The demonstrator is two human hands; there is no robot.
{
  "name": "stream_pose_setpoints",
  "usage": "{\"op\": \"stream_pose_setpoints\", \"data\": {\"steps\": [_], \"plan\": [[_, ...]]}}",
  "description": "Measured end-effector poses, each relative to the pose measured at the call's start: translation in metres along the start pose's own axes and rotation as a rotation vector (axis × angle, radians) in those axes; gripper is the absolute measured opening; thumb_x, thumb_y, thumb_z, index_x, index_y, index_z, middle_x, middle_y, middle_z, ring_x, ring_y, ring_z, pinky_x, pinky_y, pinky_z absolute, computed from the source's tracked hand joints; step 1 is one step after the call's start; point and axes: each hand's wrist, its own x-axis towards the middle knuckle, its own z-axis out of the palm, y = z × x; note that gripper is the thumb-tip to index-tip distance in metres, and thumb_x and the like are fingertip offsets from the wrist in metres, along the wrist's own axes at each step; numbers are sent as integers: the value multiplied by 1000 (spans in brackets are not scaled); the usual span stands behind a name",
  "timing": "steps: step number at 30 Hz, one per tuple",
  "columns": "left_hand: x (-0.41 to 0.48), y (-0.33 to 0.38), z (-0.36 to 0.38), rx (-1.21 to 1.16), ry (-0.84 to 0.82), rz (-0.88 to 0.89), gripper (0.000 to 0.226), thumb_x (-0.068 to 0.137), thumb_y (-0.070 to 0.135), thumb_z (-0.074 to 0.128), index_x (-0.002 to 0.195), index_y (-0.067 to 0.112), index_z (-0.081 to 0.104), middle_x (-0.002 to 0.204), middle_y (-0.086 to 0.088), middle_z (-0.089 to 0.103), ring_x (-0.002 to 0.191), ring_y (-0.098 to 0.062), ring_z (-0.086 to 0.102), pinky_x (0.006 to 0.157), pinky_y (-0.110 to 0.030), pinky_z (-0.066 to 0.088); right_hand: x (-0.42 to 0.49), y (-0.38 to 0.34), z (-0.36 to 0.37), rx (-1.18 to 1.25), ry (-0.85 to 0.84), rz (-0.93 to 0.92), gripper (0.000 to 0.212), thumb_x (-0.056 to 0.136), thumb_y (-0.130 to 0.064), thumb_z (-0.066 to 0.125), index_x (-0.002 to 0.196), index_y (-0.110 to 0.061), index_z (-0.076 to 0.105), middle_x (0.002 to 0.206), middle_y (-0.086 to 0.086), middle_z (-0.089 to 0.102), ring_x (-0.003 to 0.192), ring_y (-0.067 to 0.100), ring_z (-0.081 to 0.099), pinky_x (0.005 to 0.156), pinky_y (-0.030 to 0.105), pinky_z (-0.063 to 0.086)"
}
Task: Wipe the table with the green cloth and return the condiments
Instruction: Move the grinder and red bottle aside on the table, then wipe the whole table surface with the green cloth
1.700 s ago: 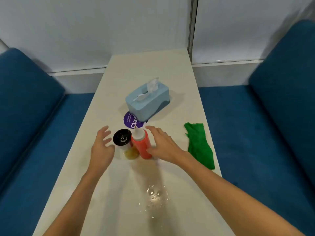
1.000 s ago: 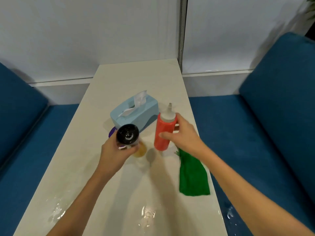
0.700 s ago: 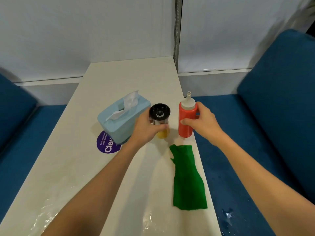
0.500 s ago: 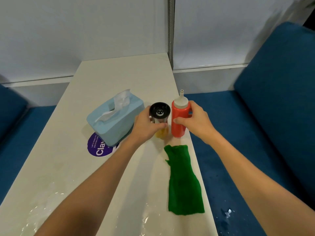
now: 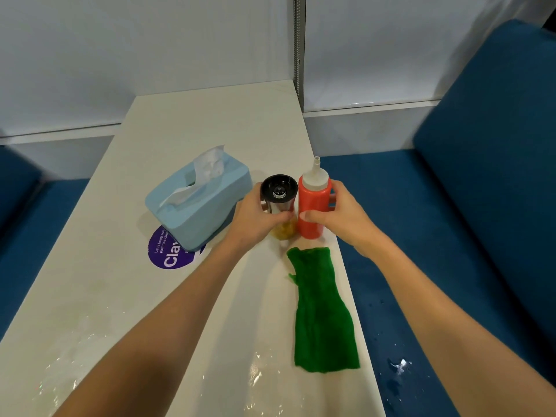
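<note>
My left hand [image 5: 252, 221] grips a clear shaker with a black lid [image 5: 279, 191] and yellow contents. Right beside it, my right hand [image 5: 337, 215] grips a red squeeze bottle with a white nozzle [image 5: 313, 200]. Both stand close together near the right edge of the cream table [image 5: 210, 121], just right of the tissue box. The green cloth [image 5: 322, 308] lies flat along the right edge, nearer to me than the bottles, with no hand on it.
A light blue tissue box [image 5: 195, 200] sits partly on a round purple sticker [image 5: 168, 254]. Wet patches [image 5: 75, 350] shine on the near part of the table. Blue bench seats [image 5: 487, 176] flank both sides; a white wall stands behind.
Both hands took hold of the shaker and the red bottle at the table's middle, lifted them and carried them to the right edge beside the tissue box. The cloth stayed put.
</note>
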Motion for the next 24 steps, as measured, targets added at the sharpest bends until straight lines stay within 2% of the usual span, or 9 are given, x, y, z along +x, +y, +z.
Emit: {"op": "stream_pose_setpoints", "data": {"steps": [2,4,6,9,13,17,20,22,24], "plan": [[-7,1,-2,-6,-28,-59,84,68,22,84,139,16,40,138,-1,51,126,-18,47,104,-33,40,-6,3,-1,6,-18,52,91,76,-26,78,147,-23,22,138,3,43,123,20,46,94,35,44],[-22,-2,-2,-45,68,-150,85,72,15,80,142,13,34,143,-6,46,124,-18,46,100,-34,42,-18,6,-5,9,41,122,90,78,-25,77,148,-24,21,135,3,42,124,20,45,93,34,42],[-43,-8,3,-48,197,-235,64,80,8,72,136,10,42,134,-9,52,109,-15,51,87,-28,43,-39,15,-6,-60,161,191,67,83,-23,70,140,-19,35,123,3,49,115,19,50,84,29,40],[-66,-17,27,112,119,-270,42,88,16,66,126,6,52,122,-10,60,98,-17,56,81,-25,42,-74,35,11,-333,175,334,42,86,-37,65,117,-15,47,114,6,54,99,23,53,80,35,45],[-72,-13,62,242,57,-300,57,89,40,62,128,4,44,126,-15,50,115,-32,52,93,-41,45,-108,44,51,-645,38,456,71,76,-61,66,117,-12,38,118,7,46,109,29,49,76,37,42],[-74,3,84,286,-27,-475,60,83,41,67,124,8,38,125,-13,54,115,-34,54,93,-42,47,-115,49,62,-711,110,397,63,78,-51,69,114,-12,36,120,10,45,111,29,46,81,38,44],[-76,4,80,71,-67,-569,45,83,32,67,117,6,52,118,-13,61,108,-32,59,91,-41,51,-118,53,56,-679,115,346,66,79,-48,69,125,-15,34,124,10,43,112,29,43,88,41,43],[-79,1,73,-85,-48,-601,44,84,28,67,118,4,55,117,-14,62,107,-31,60,91,-40,52,-125,55,57,-726,144,179,82,80,-51,67,143,-24,21,130,8,39,117,29,39,94,44,38],[-85,1,61,-193,25,-610,37,86,26,65,118,7,57,115,-12,63,104,-28,61,91,-40,53,-128,59,61,-792,166,-88,84,81,-57,58,149,-32,16,141,5,36,125,29,37,100,49,34]]}}
